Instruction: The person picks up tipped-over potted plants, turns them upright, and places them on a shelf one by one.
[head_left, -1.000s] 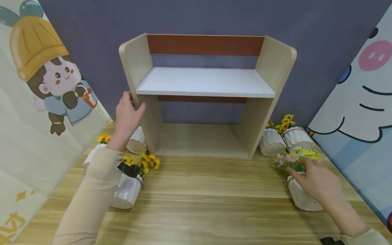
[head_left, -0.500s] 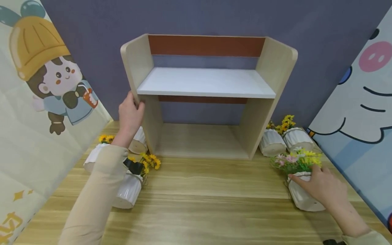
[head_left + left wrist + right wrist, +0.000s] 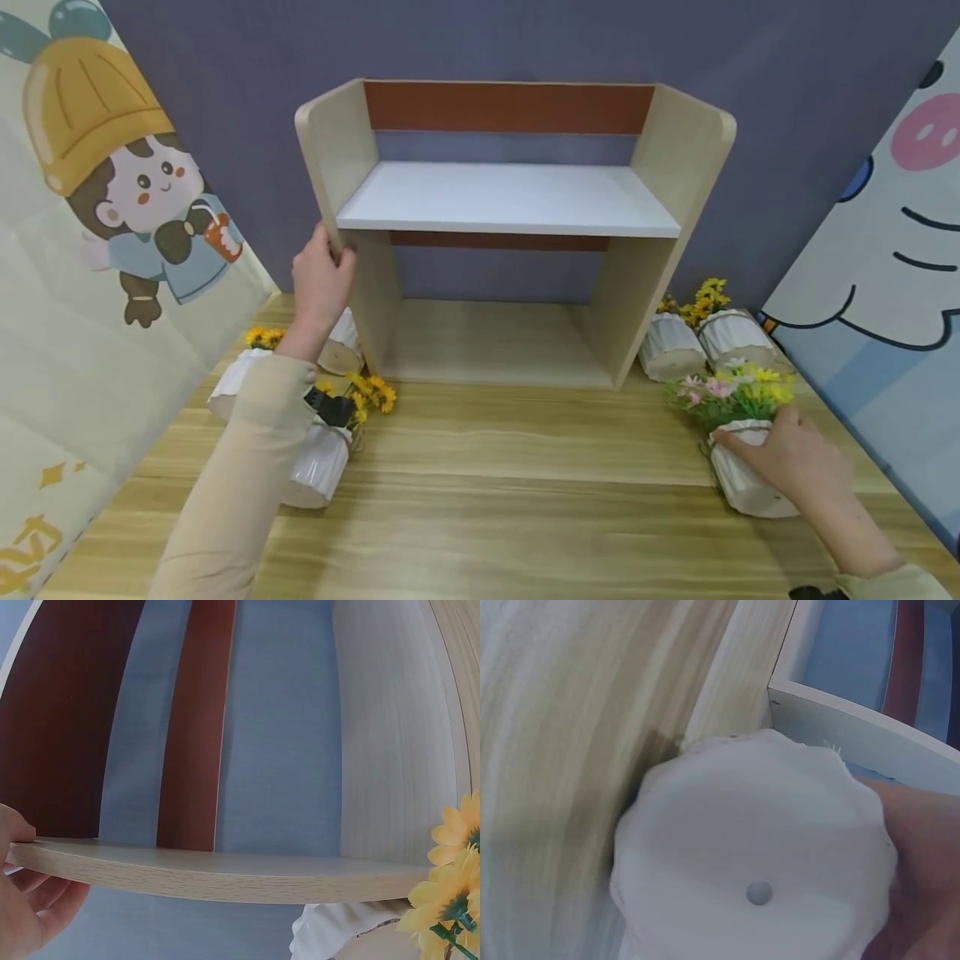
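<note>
Head view: my left hand [image 3: 321, 283] gripped the shelf [image 3: 510, 200] to its right, probably for steadiness, while, well apart, my right hand [image 3: 806, 458] clasped a flowerpot [image 3: 742, 479] near its rim.

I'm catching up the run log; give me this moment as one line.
left hand: grips left side of shelf unit | right hand: holds white flowerpot | flowers: pink, yellow | other flowerpots: both sides of shelf unit

From here the left sleeve [image 3: 232, 475] blocks part of the far-left pot [image 3: 232, 385]. Thumb aside, the fingertips of the right hand [image 3: 808, 462] escape me behind the flowerpot [image 3: 746, 479]; the pig drawing [image 3: 924, 137] is cut off.
</note>
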A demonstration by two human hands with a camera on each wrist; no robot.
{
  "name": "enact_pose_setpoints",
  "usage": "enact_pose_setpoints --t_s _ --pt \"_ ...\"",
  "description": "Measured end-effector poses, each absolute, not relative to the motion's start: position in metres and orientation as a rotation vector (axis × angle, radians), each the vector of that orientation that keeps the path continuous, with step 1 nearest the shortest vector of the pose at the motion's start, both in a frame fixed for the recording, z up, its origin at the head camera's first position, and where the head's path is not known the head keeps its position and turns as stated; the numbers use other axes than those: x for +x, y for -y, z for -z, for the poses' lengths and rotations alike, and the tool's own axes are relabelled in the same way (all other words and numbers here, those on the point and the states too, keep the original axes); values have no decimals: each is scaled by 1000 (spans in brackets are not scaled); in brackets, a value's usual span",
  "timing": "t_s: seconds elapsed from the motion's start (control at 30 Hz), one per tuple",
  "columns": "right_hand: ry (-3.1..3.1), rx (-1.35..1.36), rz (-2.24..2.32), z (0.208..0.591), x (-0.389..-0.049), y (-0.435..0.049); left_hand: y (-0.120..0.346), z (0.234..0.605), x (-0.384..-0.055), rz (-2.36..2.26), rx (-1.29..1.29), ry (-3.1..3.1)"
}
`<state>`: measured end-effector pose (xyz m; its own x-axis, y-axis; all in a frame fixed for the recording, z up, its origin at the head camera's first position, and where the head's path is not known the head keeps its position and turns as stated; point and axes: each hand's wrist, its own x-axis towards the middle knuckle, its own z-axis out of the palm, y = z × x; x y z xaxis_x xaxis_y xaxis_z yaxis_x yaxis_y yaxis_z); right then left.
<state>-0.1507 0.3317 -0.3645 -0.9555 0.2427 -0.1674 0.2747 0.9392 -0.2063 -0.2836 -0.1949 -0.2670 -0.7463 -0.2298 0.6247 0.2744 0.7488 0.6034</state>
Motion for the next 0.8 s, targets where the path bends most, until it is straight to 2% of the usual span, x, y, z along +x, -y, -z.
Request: enact_pose_setpoints --t_s 0.5,0.8 --pt "-2923 381 397 370 -149 -332 194 267 -285 901 -14 2240" --pt "-3119 314 439 368 -139 -325 195 268 -286 895 -11 2256"
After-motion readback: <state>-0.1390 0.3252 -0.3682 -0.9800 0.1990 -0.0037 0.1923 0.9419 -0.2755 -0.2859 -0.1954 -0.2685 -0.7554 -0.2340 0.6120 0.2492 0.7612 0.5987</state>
